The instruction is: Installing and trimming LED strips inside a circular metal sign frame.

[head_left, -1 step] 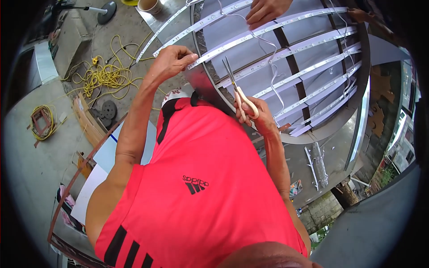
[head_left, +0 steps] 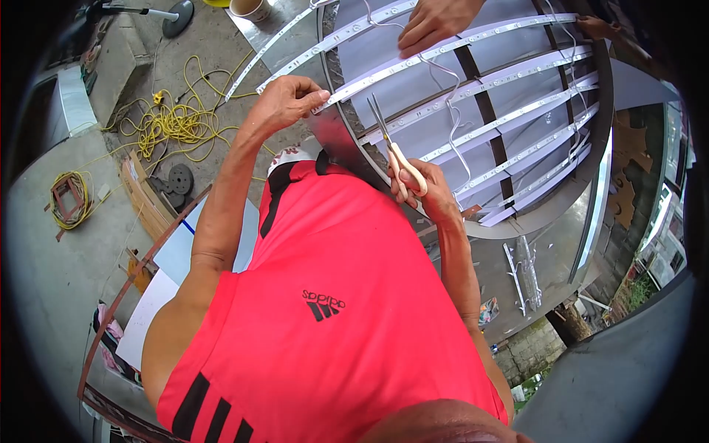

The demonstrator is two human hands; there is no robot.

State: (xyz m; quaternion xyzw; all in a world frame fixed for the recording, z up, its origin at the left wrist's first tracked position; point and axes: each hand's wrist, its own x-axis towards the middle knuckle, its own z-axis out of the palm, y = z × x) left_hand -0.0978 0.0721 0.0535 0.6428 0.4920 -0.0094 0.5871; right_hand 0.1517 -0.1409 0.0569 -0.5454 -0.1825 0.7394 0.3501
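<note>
My left hand (head_left: pixel 284 103) pinches the near-left end of a long white LED strip (head_left: pixel 384 76) between thumb and fingers. My right hand (head_left: pixel 430 190) is closed around the cream handles of a pair of scissors (head_left: pixel 401 168), whose blades point up and away, slightly parted, over the frame. Several similar strips lie side by side across a round, dark-rimmed frame (head_left: pixel 535 227) with a pale inside. A thin white wire (head_left: pixel 452 111) runs loosely over them. Another person's hand (head_left: pixel 437 26) reaches in from the top and touches the strip I hold.
A tangle of yellow cord (head_left: pixel 166 125) lies on the concrete floor at left, near a wound coil (head_left: pixel 70 201) of it. Dark discs (head_left: pixel 179 183) sit beside wooden boards. A bucket (head_left: pixel 249 7) stands at the top. Clear plastic wrapping (head_left: pixel 528 273) lies on the grey surface at right.
The other person's hand has shifted slightly left and down along the strip. The strip's held end has moved a touch to the right with my left hand; my right hand stays put.
</note>
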